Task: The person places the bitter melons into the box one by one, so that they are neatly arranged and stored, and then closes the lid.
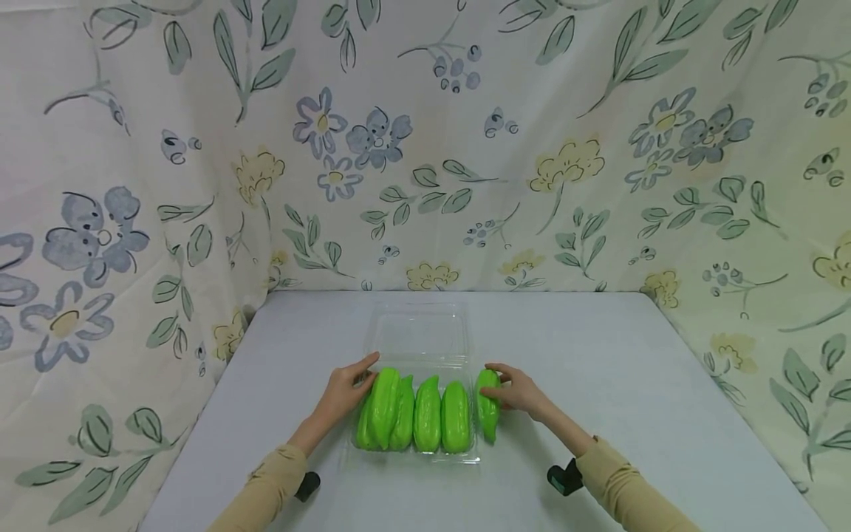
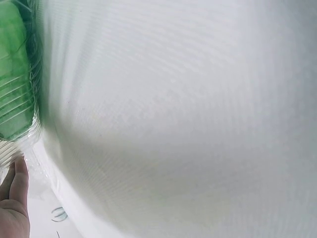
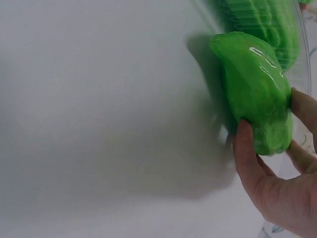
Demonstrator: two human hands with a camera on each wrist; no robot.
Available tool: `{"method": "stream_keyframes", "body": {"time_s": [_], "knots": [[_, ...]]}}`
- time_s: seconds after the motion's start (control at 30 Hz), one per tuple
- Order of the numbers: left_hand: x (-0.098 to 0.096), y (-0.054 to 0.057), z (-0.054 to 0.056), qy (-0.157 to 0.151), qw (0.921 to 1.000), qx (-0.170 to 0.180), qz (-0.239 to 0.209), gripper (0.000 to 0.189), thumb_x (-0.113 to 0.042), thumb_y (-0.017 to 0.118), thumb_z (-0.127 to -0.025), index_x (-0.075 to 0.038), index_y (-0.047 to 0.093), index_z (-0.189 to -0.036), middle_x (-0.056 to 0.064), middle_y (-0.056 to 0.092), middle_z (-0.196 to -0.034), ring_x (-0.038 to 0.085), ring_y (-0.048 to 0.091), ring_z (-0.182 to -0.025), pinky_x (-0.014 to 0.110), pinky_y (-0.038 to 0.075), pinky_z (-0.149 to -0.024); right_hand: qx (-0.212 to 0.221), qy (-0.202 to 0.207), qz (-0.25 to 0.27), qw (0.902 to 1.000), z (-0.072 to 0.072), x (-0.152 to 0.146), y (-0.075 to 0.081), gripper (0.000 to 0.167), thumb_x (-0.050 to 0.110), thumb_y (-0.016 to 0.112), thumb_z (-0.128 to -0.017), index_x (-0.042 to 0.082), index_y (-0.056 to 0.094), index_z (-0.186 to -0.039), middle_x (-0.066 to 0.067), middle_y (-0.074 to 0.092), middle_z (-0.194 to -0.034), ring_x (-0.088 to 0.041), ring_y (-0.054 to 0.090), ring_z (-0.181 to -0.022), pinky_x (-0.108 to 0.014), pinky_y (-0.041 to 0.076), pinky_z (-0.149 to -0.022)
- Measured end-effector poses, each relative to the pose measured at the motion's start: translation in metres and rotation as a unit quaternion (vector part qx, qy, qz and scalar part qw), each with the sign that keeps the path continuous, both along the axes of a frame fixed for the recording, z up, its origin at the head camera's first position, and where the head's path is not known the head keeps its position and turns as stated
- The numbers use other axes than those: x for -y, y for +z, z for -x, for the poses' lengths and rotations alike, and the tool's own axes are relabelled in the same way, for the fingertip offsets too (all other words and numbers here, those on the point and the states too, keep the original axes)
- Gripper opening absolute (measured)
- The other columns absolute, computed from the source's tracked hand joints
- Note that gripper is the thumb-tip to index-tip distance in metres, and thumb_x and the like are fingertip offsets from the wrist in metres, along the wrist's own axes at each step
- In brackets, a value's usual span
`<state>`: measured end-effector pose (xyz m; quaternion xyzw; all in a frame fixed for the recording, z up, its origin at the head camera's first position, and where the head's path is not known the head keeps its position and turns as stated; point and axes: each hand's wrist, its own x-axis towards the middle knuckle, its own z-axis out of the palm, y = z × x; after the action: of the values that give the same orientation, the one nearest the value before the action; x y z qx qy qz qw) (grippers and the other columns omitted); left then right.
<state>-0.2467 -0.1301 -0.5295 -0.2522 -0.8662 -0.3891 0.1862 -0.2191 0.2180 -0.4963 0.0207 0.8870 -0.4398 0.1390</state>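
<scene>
To the right of a clear plastic box [image 1: 459, 458], my right hand [image 1: 521, 391] grips a glossy green pepper-shaped vegetable [image 1: 488, 403] between thumb and fingers. In the right wrist view the thumb and fingers lie on opposite sides of this vegetable [image 3: 255, 89], whose narrow tip points away from the hand. Several similar green vegetables [image 1: 428, 417] lie side by side in the box; at its left end one rests on top of others. My left hand [image 1: 342, 390] is at the box's left side. In the left wrist view, straight fingers [image 2: 20, 181] touch the ribbed wall.
The box's clear lid [image 1: 419, 332] lies folded open behind it. A white table [image 1: 565, 332] bears everything, and a flower-printed cloth [image 1: 425, 148] hangs beyond its far edge and both sides. Dark devices are strapped at both wrists.
</scene>
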Motion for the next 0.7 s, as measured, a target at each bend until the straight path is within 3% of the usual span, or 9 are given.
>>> {"method": "stream_keyframes", "body": {"time_s": [0.1,0.4,0.53,0.7], "knots": [[0.001,-0.002,0.001,-0.011,0.9995,-0.028,-0.009,0.035,-0.014,0.063,-0.091,-0.002,0.062,-0.123,0.009,0.072,-0.079,0.000,0.052,-0.063,0.022,0.045,-0.055,0.000,0.000,0.003,1.0000,0.000,0.000,0.000,0.059,0.026,0.072,-0.084,0.007,0.050,-0.136,-0.028,0.052,-0.127,-0.024,0.063,-0.093,-0.035,0.057,-0.069],[0.000,-0.002,-0.001,0.014,0.9984,0.054,0.010,0.039,-0.004,0.066,-0.087,-0.003,0.061,-0.126,0.011,0.074,-0.092,0.011,0.064,-0.072,0.026,0.052,-0.066,0.012,0.000,0.020,0.9997,-0.003,-0.002,0.005,0.059,0.021,0.074,-0.082,0.006,0.052,-0.134,-0.027,0.054,-0.125,-0.023,0.064,-0.091,-0.035,0.057,-0.069],[0.000,-0.001,-0.001,0.015,0.9978,0.065,0.008,0.039,-0.005,0.066,-0.088,-0.003,0.060,-0.127,0.013,0.073,-0.098,0.014,0.067,-0.078,0.029,0.054,-0.070,0.010,0.001,0.027,0.9996,-0.002,-0.005,0.009,0.059,0.021,0.073,-0.083,0.005,0.051,-0.135,-0.029,0.053,-0.125,-0.025,0.065,-0.092,-0.037,0.058,-0.070],[0.000,-0.001,-0.001,0.013,0.9987,0.049,0.004,0.039,-0.004,0.067,-0.086,-0.002,0.061,-0.125,0.013,0.074,-0.094,0.010,0.064,-0.073,0.025,0.051,-0.065,0.005,-0.007,0.030,0.9995,0.007,-0.011,0.016,0.060,0.020,0.071,-0.085,0.003,0.047,-0.137,-0.032,0.051,-0.126,-0.024,0.065,-0.090,-0.038,0.058,-0.070]]}}
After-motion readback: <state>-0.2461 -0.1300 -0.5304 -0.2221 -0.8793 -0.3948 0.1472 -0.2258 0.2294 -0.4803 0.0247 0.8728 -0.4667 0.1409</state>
